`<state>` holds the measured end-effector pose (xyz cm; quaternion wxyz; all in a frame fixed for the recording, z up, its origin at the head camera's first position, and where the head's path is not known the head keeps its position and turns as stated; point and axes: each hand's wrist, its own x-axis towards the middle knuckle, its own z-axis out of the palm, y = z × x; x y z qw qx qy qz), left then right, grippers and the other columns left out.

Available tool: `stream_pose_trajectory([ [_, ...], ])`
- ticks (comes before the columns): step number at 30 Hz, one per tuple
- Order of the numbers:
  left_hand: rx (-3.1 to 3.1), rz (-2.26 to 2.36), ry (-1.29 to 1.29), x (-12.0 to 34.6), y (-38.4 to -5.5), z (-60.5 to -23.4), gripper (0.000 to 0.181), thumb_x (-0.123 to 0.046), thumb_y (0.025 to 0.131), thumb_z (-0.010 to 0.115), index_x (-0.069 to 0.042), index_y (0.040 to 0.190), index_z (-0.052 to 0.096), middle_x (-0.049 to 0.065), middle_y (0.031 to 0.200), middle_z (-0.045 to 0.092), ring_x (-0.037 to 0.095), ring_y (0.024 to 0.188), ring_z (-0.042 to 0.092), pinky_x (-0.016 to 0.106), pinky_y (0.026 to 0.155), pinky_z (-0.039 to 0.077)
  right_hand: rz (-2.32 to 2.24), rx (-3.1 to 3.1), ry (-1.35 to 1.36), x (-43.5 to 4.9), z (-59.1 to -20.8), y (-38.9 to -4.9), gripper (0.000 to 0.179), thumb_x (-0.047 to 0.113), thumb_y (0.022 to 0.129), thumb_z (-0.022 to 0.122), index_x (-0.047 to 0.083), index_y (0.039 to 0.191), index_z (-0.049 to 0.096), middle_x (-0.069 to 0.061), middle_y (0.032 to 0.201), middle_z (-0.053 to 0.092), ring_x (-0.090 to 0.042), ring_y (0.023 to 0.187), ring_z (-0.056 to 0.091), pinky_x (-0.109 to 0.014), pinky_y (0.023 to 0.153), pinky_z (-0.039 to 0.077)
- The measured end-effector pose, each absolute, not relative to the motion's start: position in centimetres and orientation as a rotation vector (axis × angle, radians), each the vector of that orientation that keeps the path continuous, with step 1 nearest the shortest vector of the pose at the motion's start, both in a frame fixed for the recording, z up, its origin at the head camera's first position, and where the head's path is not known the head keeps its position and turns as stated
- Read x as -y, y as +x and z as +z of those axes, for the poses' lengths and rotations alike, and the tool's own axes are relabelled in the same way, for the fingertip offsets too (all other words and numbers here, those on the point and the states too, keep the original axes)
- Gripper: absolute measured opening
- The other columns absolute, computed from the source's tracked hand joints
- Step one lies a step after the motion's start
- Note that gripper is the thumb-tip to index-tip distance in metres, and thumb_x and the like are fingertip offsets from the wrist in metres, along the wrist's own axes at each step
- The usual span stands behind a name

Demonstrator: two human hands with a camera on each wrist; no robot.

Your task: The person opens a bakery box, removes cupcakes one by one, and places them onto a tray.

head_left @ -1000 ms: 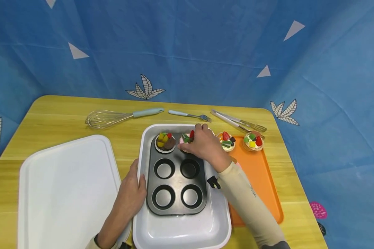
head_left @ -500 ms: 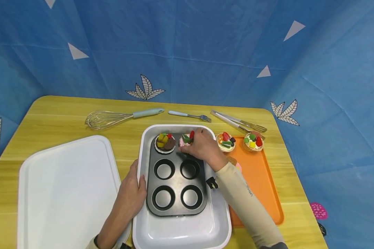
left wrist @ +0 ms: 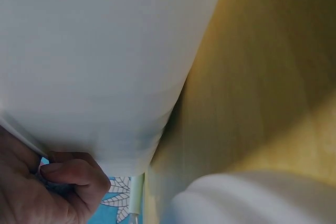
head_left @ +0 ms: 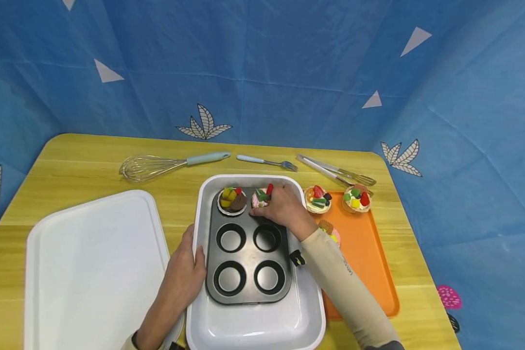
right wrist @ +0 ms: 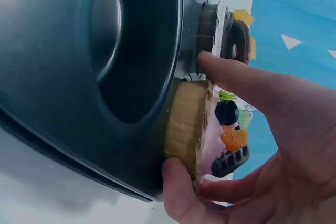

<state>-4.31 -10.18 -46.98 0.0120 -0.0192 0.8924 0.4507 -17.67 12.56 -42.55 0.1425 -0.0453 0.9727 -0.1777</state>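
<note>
My left hand (head_left: 184, 268) grips the left rim of a deep white tray (head_left: 253, 324); its curled fingers (left wrist: 79, 174) show at the rim in the left wrist view. Inside that tray lies a dark muffin tin (head_left: 248, 260) with two columns of cups. At the tin's back right cup, my right hand (head_left: 284, 208) pinches a fruit tart (right wrist: 187, 124) with pink cream, a berry and an orange segment on top. The tart's pale crust stands above the cup opening. A chocolate fruit tart (head_left: 232, 201) sits in the back left cup. The four nearer cups hold nothing.
On the right an orange tray (head_left: 363, 265) bears several more fruit tarts (head_left: 318, 200), partly behind my right forearm. A flat white tray (head_left: 98, 272) lies to the left. Along the back are a whisk (head_left: 207, 158), a fork (head_left: 267, 162) and metal tongs (head_left: 332, 170).
My right hand has shifted slightly down and right at the back right cup, still holding the pink-cream fruit tart. My left hand stays on the tray rim.
</note>
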Motion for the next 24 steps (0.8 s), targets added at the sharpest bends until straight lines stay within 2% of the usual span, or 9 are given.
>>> stream_pose_trajectory([
  [7, -2.777, 1.404, -0.062, 10.23, -4.35, -47.06, 0.053, -0.01, 0.101, 0.047, -0.001, 0.151, 0.031, 0.028, 0.137, 0.053, 0.041, 0.125, 0.053, 0.058, 0.102, 0.042, -0.553, -2.806, -0.121, -12.5, -43.17, -17.91, 0.049, 0.044, 0.079, 0.079, 0.0, 0.093, 0.061, -0.027, 0.116, 0.056, -0.033, 0.105, 0.051, -0.04, 0.08, 0.05],
  [12, -2.768, 1.403, -0.067, 10.19, -4.37, -47.04, 0.053, -0.01, 0.101, 0.047, -0.001, 0.151, 0.031, 0.028, 0.137, 0.053, 0.041, 0.126, 0.053, 0.058, 0.102, 0.042, -0.58, -2.804, -0.113, -12.62, -43.44, -17.94, 0.042, 0.041, 0.078, 0.078, 0.002, 0.086, 0.061, -0.027, 0.117, 0.056, -0.033, 0.105, 0.05, -0.039, 0.076, 0.049],
  [20, -2.761, 1.409, -0.067, 10.18, -4.35, -46.88, 0.053, -0.009, 0.101, 0.047, 0.0, 0.151, 0.031, 0.028, 0.137, 0.053, 0.041, 0.125, 0.054, 0.058, 0.102, 0.043, -0.581, -2.825, -0.154, -12.79, -43.52, -18.05, 0.04, 0.04, 0.078, 0.077, 0.004, 0.074, 0.059, -0.019, 0.091, 0.057, -0.033, 0.101, 0.052, -0.035, 0.069, 0.046],
  [24, -2.755, 1.414, -0.067, 10.23, -4.32, -46.89, 0.053, -0.009, 0.101, 0.047, 0.0, 0.151, 0.031, 0.028, 0.138, 0.052, 0.041, 0.125, 0.053, 0.059, 0.101, 0.043, -0.601, -2.805, -0.162, -13.0, -43.54, -18.27, 0.042, 0.041, 0.078, 0.077, 0.006, 0.067, 0.056, -0.015, 0.085, 0.054, -0.031, 0.095, 0.05, -0.033, 0.065, 0.043],
])
